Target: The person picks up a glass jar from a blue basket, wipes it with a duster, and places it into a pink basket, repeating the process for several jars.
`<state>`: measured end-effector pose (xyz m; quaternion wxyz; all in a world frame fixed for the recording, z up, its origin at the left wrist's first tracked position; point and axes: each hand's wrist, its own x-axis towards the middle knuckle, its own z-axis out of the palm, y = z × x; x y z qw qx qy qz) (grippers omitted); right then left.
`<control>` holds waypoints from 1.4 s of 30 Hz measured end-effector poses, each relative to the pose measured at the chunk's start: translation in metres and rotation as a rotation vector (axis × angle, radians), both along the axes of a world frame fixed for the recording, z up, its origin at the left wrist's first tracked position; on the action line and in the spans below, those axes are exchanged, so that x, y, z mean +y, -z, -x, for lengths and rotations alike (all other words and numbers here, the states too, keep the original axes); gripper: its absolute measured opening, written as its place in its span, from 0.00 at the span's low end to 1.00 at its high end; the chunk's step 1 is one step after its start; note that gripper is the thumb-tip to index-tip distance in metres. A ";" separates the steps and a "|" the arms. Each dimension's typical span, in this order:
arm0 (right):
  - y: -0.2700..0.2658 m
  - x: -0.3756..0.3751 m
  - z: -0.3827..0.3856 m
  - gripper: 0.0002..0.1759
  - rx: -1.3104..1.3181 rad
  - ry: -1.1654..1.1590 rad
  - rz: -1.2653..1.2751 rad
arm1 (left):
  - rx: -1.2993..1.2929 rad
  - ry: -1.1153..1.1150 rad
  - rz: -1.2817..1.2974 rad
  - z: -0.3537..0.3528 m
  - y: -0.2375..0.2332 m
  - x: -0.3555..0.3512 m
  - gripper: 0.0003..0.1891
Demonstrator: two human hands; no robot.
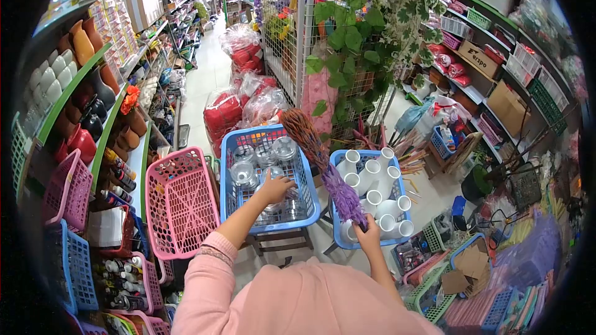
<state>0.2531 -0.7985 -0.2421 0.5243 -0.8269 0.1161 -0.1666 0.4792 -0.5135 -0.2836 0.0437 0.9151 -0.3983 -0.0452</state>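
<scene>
My left hand (277, 188) reaches into a blue basket (314, 203), fingers spread over clear glass jars (244, 174). It seems to touch one jar, but the palm side is hidden. The jars stand in the basket in a loose group, with bare lattice showing at its right side. My right hand (367, 231) is closed round the lower end of a long, shaggy duster (338, 189), purple below and orange-brown above. The duster slants up to the left, between the two blue baskets. Beneath it, the second blue basket (340, 249) holds several white vases (389, 180).
At left stands a pink basket (181, 193), beside shelves (93, 77) of pots and vases. Red bundles in plastic (223, 111) line the aisle ahead. Hanging ivy (347, 31) covers a wire rack. More baskets (434, 236) and goods crowd the floor at right.
</scene>
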 end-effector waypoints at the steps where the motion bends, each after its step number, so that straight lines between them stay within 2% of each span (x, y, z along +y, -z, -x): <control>1: -0.001 0.001 -0.002 0.11 0.009 -0.009 -0.023 | -0.051 0.003 0.020 -0.003 0.001 -0.001 0.26; 5: 0.009 0.007 -0.008 0.12 -0.091 -0.019 -0.089 | 0.082 -0.048 -0.036 -0.017 -0.013 -0.007 0.22; 8: 0.014 0.009 -0.011 0.15 -0.164 -0.001 -0.102 | 0.118 -0.048 0.046 -0.025 -0.021 0.003 0.22; 10: 0.007 0.008 -0.009 0.18 -0.106 -0.003 -0.112 | 0.319 -0.296 0.595 -0.018 -0.033 0.016 0.21; 12: 0.002 0.008 -0.009 0.17 0.061 0.006 -0.208 | 0.275 -0.376 0.655 -0.009 -0.042 0.023 0.21; 14: -0.001 0.011 -0.010 0.17 0.050 -0.028 -0.196 | 0.635 -0.542 1.344 0.000 -0.047 0.025 0.19; 15: -0.002 0.013 -0.010 0.16 0.043 -0.056 -0.178 | 0.809 -0.649 1.434 0.005 -0.056 0.028 0.19; 16: -0.001 0.015 -0.011 0.16 0.037 -0.064 -0.181 | 0.798 -0.651 1.437 0.008 -0.058 0.032 0.19; 18: 0.001 0.019 -0.010 0.17 0.066 -0.143 0.137 | 1.070 -0.417 1.950 0.022 -0.051 0.040 0.19; 19: 0.001 0.022 -0.010 0.17 0.063 -0.156 0.137 | 1.046 -0.344 2.038 0.028 -0.048 0.043 0.20; 20: 0.002 0.024 -0.011 0.18 0.065 -0.177 0.183 | 0.988 -0.426 2.108 0.038 -0.048 0.044 0.19; 26: -0.009 0.038 -0.019 0.18 0.055 -0.237 0.302 | 0.932 -0.346 2.017 0.062 -0.044 0.076 0.16; 27: -0.005 0.037 -0.020 0.17 -0.062 -0.277 0.377 | 0.937 -0.420 2.053 0.067 -0.057 0.075 0.15; 29: -0.001 0.030 -0.024 0.16 -0.032 -0.277 0.366 | 0.928 -0.560 2.040 0.077 -0.070 0.076 0.16; 31: -0.015 0.035 -0.026 0.12 0.029 -0.190 0.348 | 0.874 -0.428 1.949 0.077 -0.055 0.082 0.20; 34: -0.004 0.032 -0.025 0.12 0.043 -0.256 0.369 | 0.900 -0.398 1.924 0.075 -0.052 0.084 0.21; 36: -0.006 0.030 -0.024 0.12 -0.025 -0.303 0.402 | 1.017 -0.627 2.014 0.072 -0.057 0.082 0.20; 37: -0.008 0.029 -0.024 0.12 -0.092 -0.348 0.434 | 0.870 -0.638 2.055 0.085 -0.065 0.075 0.19; 38: -0.004 0.029 -0.026 0.12 -0.090 -0.350 0.437 | 0.859 -0.514 1.984 0.084 -0.055 0.079 0.19; 40: 0.006 0.031 -0.031 0.13 0.026 -0.212 0.377 | 0.905 -0.470 1.978 0.082 -0.048 0.081 0.19; 41: 0.005 0.029 -0.030 0.13 0.026 -0.214 0.378 | 0.889 -0.482 2.016 0.084 -0.048 0.078 0.19; 42: 0.000 0.027 -0.028 0.13 -0.055 -0.321 0.394 | 0.871 -0.492 2.053 0.087 -0.056 0.073 0.19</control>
